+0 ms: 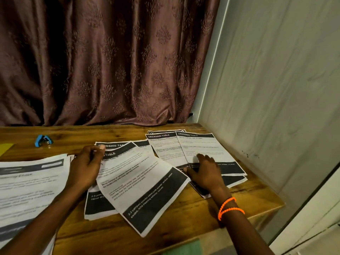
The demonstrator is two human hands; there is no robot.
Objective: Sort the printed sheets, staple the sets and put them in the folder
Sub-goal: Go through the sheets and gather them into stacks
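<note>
Printed sheets headed "DRESSING TABLE" lie spread over the wooden table (128, 133). My left hand (86, 166) pinches the upper left edge of a tilted sheet (141, 186) that lies over a small pile in the middle. My right hand (204, 170) rests flat with straight fingers on the lower part of the rightmost sheet (206, 148), which overlaps another sheet (163, 146). A thicker stack of sheets (27, 186) sits at the left. A blue stapler (43, 140) lies at the back left. A yellow corner, perhaps the folder (5, 147), shows at the left edge.
A brown patterned curtain (110, 61) hangs behind the table. A pale wall (276, 89) closes the right side, right at the table's edge. Something green (185, 247) shows below the table's front edge. An orange bead bracelet (230, 207) circles my right wrist.
</note>
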